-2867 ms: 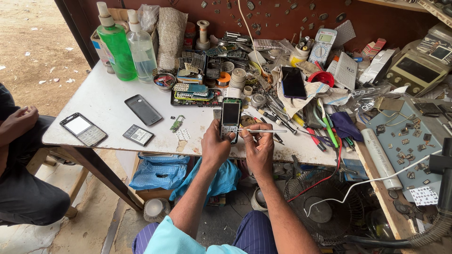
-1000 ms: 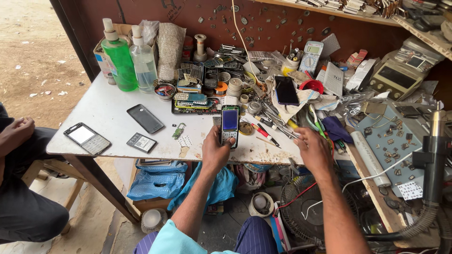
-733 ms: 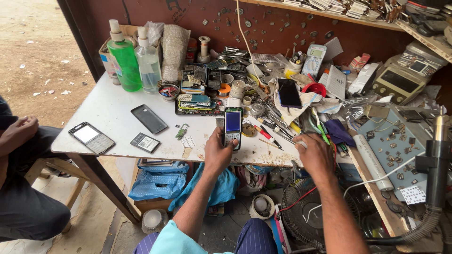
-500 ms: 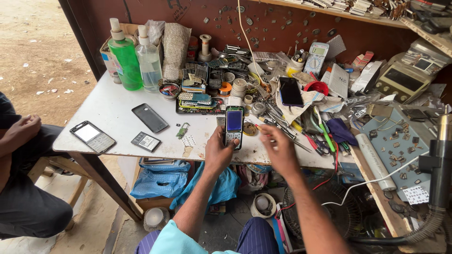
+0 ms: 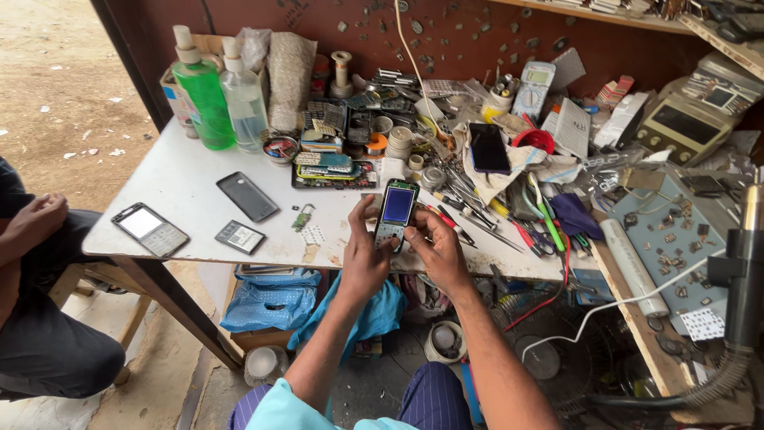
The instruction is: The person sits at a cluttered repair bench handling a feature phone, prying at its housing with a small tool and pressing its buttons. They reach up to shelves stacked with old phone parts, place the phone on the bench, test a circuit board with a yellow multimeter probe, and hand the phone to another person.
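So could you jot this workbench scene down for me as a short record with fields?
Place: cluttered white table against a dark red wall
Left hand: grips the keypad phone upright, screen lit blue
Right hand: fingers on the phone's lower edge
On table: green bottle, clear bottle, black phone back, frameless phone
Nearby: another person's hand, seated left

bare forearms, light turquoise short sleeve, dark blue pinstriped trousers, perhaps a wrap

Bare table (image 5: 191, 179) left of phone back (image 5: 247, 196), tool clutter (image 5: 477, 199) crowding right, bottles (image 5: 223, 95) behind
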